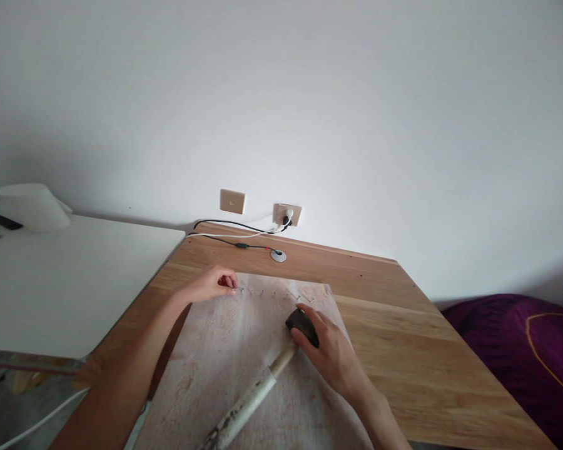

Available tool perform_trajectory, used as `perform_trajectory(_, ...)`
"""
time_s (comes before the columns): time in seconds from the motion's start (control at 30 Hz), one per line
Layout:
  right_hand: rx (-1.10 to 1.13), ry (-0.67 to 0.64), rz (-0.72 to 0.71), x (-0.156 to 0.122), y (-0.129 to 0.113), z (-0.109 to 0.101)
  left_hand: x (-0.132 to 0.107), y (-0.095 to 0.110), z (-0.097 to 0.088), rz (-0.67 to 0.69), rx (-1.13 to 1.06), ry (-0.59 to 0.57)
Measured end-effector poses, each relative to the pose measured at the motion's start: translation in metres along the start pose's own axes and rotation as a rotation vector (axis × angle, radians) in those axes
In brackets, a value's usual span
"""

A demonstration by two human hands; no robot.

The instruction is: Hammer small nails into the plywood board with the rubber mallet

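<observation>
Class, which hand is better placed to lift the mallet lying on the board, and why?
Right. The right hand closes over the head of the mallet, its handle pointing back toward the person. The left hand is curled beside the nails at the far edge of the board, apart from the mallet.

Your left hand (213, 284) rests with its fingers curled at the far left edge of the pale board (225, 356), just beside a row of small nails (274, 294). Your right hand (331, 353) closes over the dark head of the hammer (301, 325), whose pale handle lies across the board on the wooden table (403, 350).
</observation>
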State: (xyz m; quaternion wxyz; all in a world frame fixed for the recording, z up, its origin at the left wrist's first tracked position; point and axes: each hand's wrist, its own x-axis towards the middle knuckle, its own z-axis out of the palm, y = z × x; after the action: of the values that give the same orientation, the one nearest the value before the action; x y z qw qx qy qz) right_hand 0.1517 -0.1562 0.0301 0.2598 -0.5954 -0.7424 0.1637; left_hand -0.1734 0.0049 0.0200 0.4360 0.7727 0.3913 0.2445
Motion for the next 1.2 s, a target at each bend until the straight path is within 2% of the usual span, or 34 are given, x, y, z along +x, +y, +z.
perform_trajectory(0.13,0.068,0.028,0.058,-0.004,0.005,-0.008,0.003,-0.004,0.004,-0.006,0.015,0.042)
perform_trajectory(0.27,0.078,0.063,0.133,-0.020,0.019,-0.021,0.005,-0.004,0.009,0.002,0.020,0.096)
perform_trajectory(0.4,0.071,0.039,0.170,-0.030,0.035,-0.032,0.005,0.005,0.012,0.034,0.019,0.155)
perform_trajectory(0.47,0.050,0.037,0.162,-0.026,0.039,-0.036,0.005,0.012,0.015,0.044,-0.003,0.137)
perform_trajectory(0.6,-0.135,0.040,0.141,0.006,0.034,-0.047,0.002,0.029,0.030,0.046,-0.016,-0.046)
perform_trajectory(0.67,-0.382,-0.097,0.169,0.029,0.027,-0.051,0.001,0.036,0.041,0.068,0.031,-0.121)
perform_trajectory(0.77,-0.495,-0.175,0.204,0.060,0.015,-0.051,-0.001,0.042,0.052,0.135,0.098,-0.175)
perform_trajectory(0.87,-0.568,-0.259,0.224,0.079,0.005,-0.046,-0.002,0.043,0.056,0.224,0.135,-0.190)
perform_trajectory(0.97,-0.626,-0.331,0.232,0.087,-0.001,-0.042,-0.001,0.042,0.054,0.241,0.196,-0.121)
perform_trajectory(1.1,-0.676,-0.399,0.248,0.093,-0.005,-0.040,-0.001,0.036,0.047,0.247,0.378,0.103)
perform_trajectory(1.2,-0.690,-0.419,0.248,0.095,-0.009,-0.040,-0.002,0.031,0.042,0.298,0.469,0.155)
